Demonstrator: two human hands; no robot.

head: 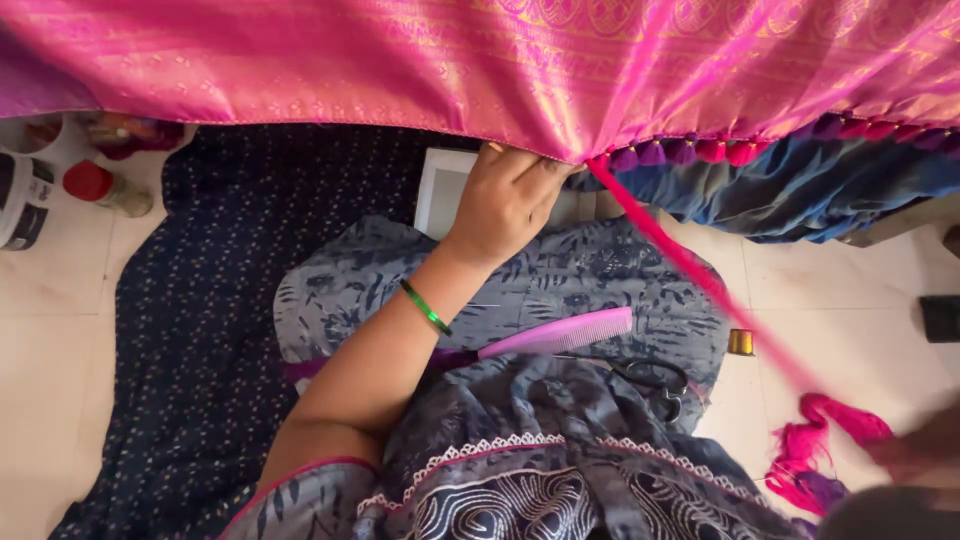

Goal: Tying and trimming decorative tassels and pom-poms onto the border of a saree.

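My left hand, a green bangle on its wrist, pinches the lower edge of a pink and gold woven cloth that hangs across the top of the view. A taut pink thread runs from that pinched spot down to the lower right. It ends in a loose bunch of pink thread beside my right hand, which is blurred at the frame's edge and seems closed on it. Small pink and purple tassels line the cloth's edge to the right of my left hand.
A pink comb and black scissors lie on my lap. A small gold spool stands on the tiled floor. Dark navy cloth covers the floor at left, near a white tub and a red-capped bottle. Blue fabric hangs at right.
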